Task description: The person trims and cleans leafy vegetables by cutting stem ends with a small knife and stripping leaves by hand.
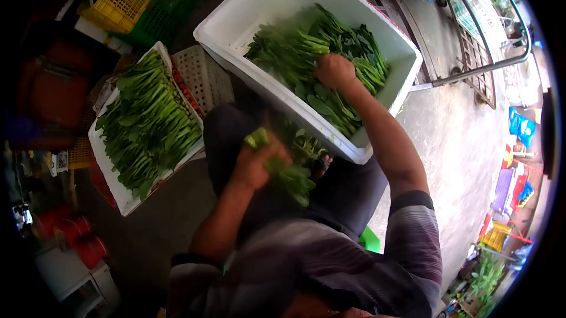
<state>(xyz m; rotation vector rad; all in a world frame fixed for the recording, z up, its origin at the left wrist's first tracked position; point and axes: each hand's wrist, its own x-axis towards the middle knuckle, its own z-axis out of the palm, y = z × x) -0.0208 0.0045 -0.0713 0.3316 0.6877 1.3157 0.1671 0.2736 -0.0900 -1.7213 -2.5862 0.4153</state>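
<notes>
My left hand (263,163) is closed round a small bunch of leafy greens (293,182), held over my lap. Their cut stem ends point up and left, and the leaves hang toward the lower right. Inside a white foam box (298,106), more long-stemmed leafy greens (306,38) lie in a pile. My right hand (337,72) reaches into this box with fingers curled down on the stems; its fingertips are partly hidden. To the left, a white tray (127,203) bears neat rows of the same greens (150,123).
A white perforated crate (203,76) stands between tray and box. Yellow (124,0) and green (162,17) crates are at the upper left. A metal trolley (471,76) is at the right. Red containers (79,235) and a white stool (73,274) are at the lower left.
</notes>
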